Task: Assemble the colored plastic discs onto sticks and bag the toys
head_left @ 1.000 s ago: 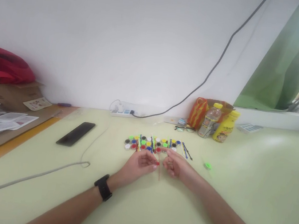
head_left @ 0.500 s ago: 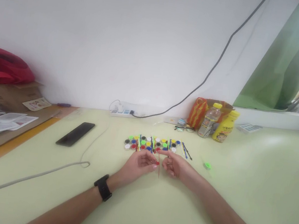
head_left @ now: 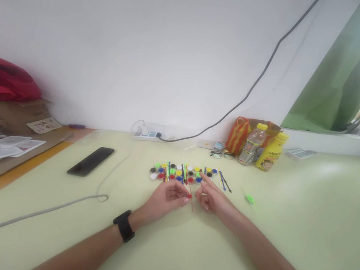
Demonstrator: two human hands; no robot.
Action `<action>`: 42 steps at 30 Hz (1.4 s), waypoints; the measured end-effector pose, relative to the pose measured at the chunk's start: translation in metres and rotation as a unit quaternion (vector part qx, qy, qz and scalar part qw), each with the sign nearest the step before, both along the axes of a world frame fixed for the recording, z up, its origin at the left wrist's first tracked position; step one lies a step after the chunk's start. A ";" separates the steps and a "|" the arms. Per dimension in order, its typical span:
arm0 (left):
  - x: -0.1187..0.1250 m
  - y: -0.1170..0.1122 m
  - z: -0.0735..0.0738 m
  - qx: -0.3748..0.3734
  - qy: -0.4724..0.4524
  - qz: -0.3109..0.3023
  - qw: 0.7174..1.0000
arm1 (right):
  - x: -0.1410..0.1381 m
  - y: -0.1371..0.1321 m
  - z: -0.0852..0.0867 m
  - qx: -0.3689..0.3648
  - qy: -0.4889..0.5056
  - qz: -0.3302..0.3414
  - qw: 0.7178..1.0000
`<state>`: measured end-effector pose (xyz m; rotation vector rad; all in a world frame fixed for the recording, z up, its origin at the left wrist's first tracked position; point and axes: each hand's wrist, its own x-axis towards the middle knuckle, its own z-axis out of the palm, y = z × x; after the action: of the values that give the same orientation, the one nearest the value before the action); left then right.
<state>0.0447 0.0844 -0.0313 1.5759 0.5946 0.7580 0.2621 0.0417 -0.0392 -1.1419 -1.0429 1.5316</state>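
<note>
Between thumb and fingers, my left hand (head_left: 173,196) pinches a small red spinner (head_left: 189,195) at its round part. Its thin red pointer stands out across the fingertips, slanting toward me. My right hand (head_left: 210,196) is just to the right, holding nothing. Its index finger reaches forward while the other fingers are curled, and a small gap separates it from the pointer. Behind both hands lie rows of small round discs (head_left: 172,171) in several colours, with bundles of thin arrow-shaped sticks (head_left: 223,181) among and beside them.
A bright green spinner (head_left: 249,199) lies at the right. On the left are a black phone (head_left: 90,161) and a looping grey cable (head_left: 40,211). Bottles (head_left: 252,145), eyeglasses (head_left: 222,155) and a power strip (head_left: 146,136) stand or lie toward the wall.
My right index finger has lifted forward and right, away from the red pointer. The pointer has turned to a slightly different slant. My left hand has stayed in place.
</note>
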 end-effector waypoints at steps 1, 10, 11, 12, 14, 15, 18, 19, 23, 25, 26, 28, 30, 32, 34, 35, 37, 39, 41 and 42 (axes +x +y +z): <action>0.000 0.000 0.000 -0.002 -0.001 -0.002 1.000 | -0.001 -0.001 0.002 0.009 -0.010 -0.003 1.000; 0.000 0.002 -0.003 -0.005 -0.011 -0.002 1.000 | -0.009 -0.012 0.017 0.096 -0.099 0.004 0.990; 0.000 0.002 -0.003 -0.008 -0.011 0.000 1.000 | -0.007 -0.010 0.015 0.093 -0.120 0.018 0.988; 0.000 0.001 -0.003 -0.011 -0.011 0.002 1.000 | -0.005 -0.007 0.013 0.092 -0.145 0.030 0.985; 0.000 0.001 -0.002 -0.016 -0.012 0.003 1.000 | -0.001 -0.002 0.010 0.094 -0.183 0.039 0.978; 0.000 0.001 -0.002 -0.019 -0.011 0.002 1.000 | 0.001 -0.001 0.009 0.095 -0.186 0.033 0.977; 0.000 0.000 0.000 -0.020 -0.009 0.000 1.000 | 0.001 -0.001 0.011 0.096 -0.140 0.013 0.985; 0.000 0.000 0.000 -0.019 -0.007 0.003 1.000 | 0.000 -0.002 0.012 0.097 -0.120 0.018 0.988; 0.000 0.000 0.001 -0.013 -0.008 -0.004 1.000 | -0.005 -0.007 0.013 0.107 -0.089 0.058 0.989; 0.000 0.001 0.000 -0.012 -0.013 -0.016 1.000 | -0.006 -0.008 0.013 0.110 -0.087 0.079 0.987; 0.000 0.001 -0.001 -0.012 -0.015 -0.020 1.000 | -0.007 -0.008 0.013 0.111 -0.087 0.086 0.986; -0.001 0.001 -0.002 -0.013 -0.018 -0.020 1.000 | -0.007 -0.008 0.014 0.113 -0.088 0.093 0.985; -0.001 0.001 -0.002 -0.013 -0.016 -0.017 1.000 | -0.007 -0.008 0.014 0.115 -0.092 0.086 0.985; 0.000 0.001 -0.001 -0.011 -0.012 -0.016 1.000 | -0.008 -0.008 0.014 0.109 -0.091 0.062 0.988; 0.000 0.001 0.000 -0.009 -0.007 -0.011 1.000 | -0.008 -0.008 0.012 0.079 -0.089 0.023 0.993; 0.000 0.000 0.000 -0.009 -0.005 -0.008 1.000 | -0.007 -0.007 0.011 0.054 -0.086 0.002 0.995; 0.000 0.000 0.001 -0.008 -0.001 -0.005 1.000 | -0.004 -0.006 0.010 0.005 -0.066 -0.016 0.998; 0.000 -0.001 0.001 -0.003 0.001 -0.012 1.000 | 0.001 -0.004 0.011 -0.016 -0.018 0.014 1.000; -0.001 -0.003 0.002 -0.003 0.004 -0.021 1.000 | 0.007 -0.004 0.016 0.007 0.038 0.044 0.998; -0.001 -0.003 0.003 -0.006 0.005 -0.023 1.000 | 0.009 -0.005 0.018 0.027 0.054 0.045 0.997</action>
<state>0.0439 0.0812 -0.0288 1.5792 0.5676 0.7109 0.2710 0.0370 -0.0207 -0.9763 -1.0687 1.6061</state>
